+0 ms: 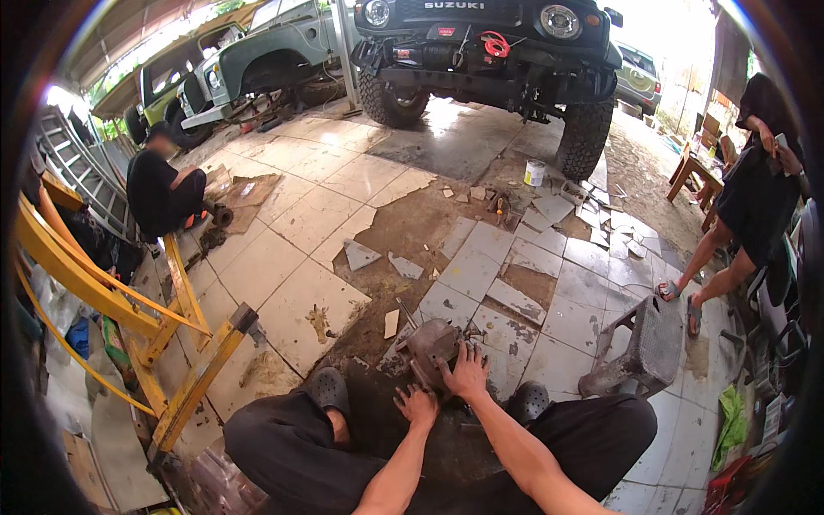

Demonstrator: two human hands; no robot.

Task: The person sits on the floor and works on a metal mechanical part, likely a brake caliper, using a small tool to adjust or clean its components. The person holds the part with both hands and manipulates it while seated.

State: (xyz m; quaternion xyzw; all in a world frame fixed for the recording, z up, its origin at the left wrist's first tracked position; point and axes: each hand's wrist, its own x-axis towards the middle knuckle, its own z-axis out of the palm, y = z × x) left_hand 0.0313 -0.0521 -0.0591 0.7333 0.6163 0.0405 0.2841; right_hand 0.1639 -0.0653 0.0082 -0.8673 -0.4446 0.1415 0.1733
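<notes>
Between my feet, on the dirty floor, sits a grey-brown metal gearbox-like casing [428, 342] with a thin rod or shaft pointing up and away at its far left. My right hand [466, 372] lies against its right side, fingers spread. Lower and to the left, my left hand [417, 404] is by the casing's near end, fingers stretched out and fingertips close to or touching the metal. Part of the casing's near side is hidden by my hands. Neither hand is wrapped around anything that shows.
A yellow metal frame [183, 378] stands at left. On the right is a grey perforated step stool [637, 350]. Broken tiles [515, 300] and a white can [534, 172] lie ahead, before a dark off-road vehicle [481, 60]. One person [159, 184] crouches left; another [755, 172] stands right.
</notes>
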